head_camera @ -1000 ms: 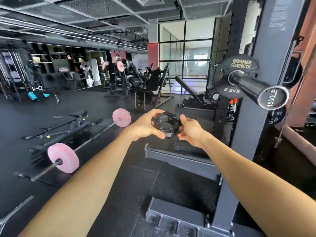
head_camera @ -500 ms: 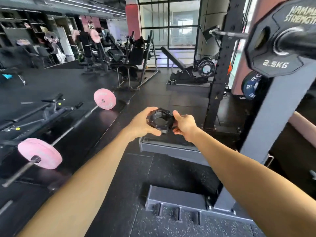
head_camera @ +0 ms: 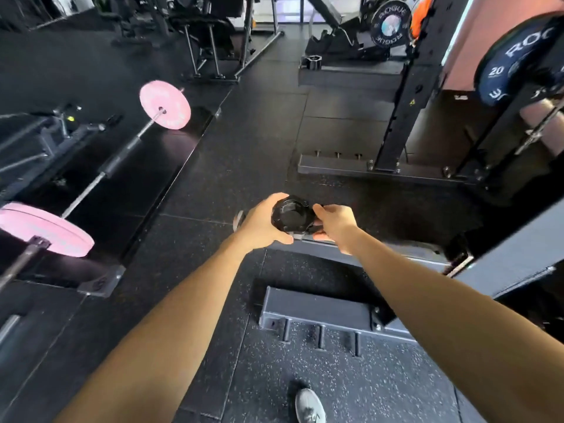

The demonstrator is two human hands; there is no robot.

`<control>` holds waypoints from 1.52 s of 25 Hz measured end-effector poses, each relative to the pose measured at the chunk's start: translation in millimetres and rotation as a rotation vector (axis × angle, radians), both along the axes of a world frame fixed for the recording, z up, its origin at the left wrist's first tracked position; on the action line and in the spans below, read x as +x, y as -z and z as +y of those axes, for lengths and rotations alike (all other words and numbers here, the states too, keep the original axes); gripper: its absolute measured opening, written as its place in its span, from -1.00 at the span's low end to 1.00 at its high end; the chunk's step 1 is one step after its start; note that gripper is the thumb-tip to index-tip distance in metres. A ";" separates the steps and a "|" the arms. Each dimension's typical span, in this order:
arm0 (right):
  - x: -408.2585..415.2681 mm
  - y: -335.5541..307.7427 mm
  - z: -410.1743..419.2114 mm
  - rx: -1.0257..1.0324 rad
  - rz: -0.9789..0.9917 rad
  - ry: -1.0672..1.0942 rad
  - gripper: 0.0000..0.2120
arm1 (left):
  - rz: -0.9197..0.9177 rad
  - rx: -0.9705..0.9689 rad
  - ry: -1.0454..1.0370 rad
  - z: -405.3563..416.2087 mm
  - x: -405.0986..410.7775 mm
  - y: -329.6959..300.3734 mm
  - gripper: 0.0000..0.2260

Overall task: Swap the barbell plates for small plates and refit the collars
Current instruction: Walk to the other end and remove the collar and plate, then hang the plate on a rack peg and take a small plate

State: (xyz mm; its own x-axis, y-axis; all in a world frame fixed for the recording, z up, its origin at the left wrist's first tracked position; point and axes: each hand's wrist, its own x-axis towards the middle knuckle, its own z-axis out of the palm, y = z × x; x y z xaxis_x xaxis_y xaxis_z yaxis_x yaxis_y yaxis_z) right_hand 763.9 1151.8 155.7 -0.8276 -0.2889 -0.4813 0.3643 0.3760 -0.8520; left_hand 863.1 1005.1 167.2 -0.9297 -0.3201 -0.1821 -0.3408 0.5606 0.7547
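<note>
Both hands hold 1 black collar (head_camera: 292, 215) out in front of the body, above the floor (head_camera: 232, 166). The left hand (head_camera: 263, 222) wraps its fingers round the collar's left side, thumb curled underneath; the right hand (head_camera: 335, 222) pinches the right side, where what looks like the clamp lever sits, though motion blur hides the detail. So the hands are close together, both clamped on the collar, which fills the gap between them.

The collar looks like a stiff moulded ring, light enough for 1 hand and not fragile. Its ribbed outer rim should give a sure hold; the smooth bore faces up toward the camera. The best grip is probably round the rim with 1 hand while the other works the lever, keeping fingers out of the bore and away from the hinge.

Below the hands a grey steel rack base (head_camera: 317, 309) with short pegs lies on the speckled floor, and a shoe (head_camera: 309, 406) shows at the bottom edge. Well apart to the left, a barbell (head_camera: 119, 161) rests on the floor with a pink plate (head_camera: 164, 104) at its far end and another pink plate (head_camera: 45, 228) at its near end. At the upper right a dark plate marked 20 (head_camera: 512, 65) hangs on the rack.
</note>
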 end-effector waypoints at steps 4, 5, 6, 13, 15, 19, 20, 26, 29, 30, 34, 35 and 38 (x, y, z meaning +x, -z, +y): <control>-25.1 49.1 -13.0 0.032 -0.108 0.021 -0.81 | -0.065 0.018 0.034 -13.4 -30.9 52.2 -0.16; -30.2 58.8 -16.5 0.047 -0.123 0.017 -0.81 | -0.080 0.008 0.033 -16.8 -37.9 63.7 -0.16; -34.8 67.1 -19.7 0.055 -0.139 0.014 -0.81 | -0.096 0.003 0.032 -19.4 -43.7 72.0 -0.15; -52.5 103.5 -30.5 0.056 -0.223 0.008 -0.77 | -0.231 -0.033 0.028 -28.1 -69.5 112.9 -0.12; -53.5 107.4 -31.7 0.054 -0.223 -0.002 -0.74 | -0.248 -0.039 0.010 -29.0 -72.0 118.5 -0.11; -49.8 103.5 -28.4 0.147 -0.163 -0.060 -0.65 | -0.276 -0.036 -0.029 -24.3 -68.0 111.8 0.06; -48.3 100.0 -25.8 0.217 -0.097 -0.082 -0.60 | -0.274 -0.032 -0.049 -20.6 -64.5 107.3 0.09; -22.4 55.8 3.3 0.390 0.400 -0.213 -0.52 | -0.164 -0.134 -0.093 1.0 -19.8 60.1 -0.09; 10.6 22.8 26.7 0.420 0.529 -0.310 -0.56 | -0.115 -0.207 -0.069 20.2 16.5 23.1 -0.22; 25.9 10.0 36.9 0.435 0.567 -0.332 -0.57 | -0.101 -0.238 -0.060 28.7 33.0 10.3 -0.25; 93.8 -41.3 83.7 0.463 0.694 -0.362 -0.56 | -0.008 -0.252 -0.028 67.0 103.5 -38.0 -0.33; 110.5 -53.4 96.4 0.468 0.717 -0.364 -0.56 | 0.012 -0.262 -0.019 78.1 119.4 -49.1 -0.35; 148.0 -90.2 132.0 0.505 0.793 -0.374 -0.54 | 0.062 -0.335 0.000 109.7 153.0 -83.3 -0.40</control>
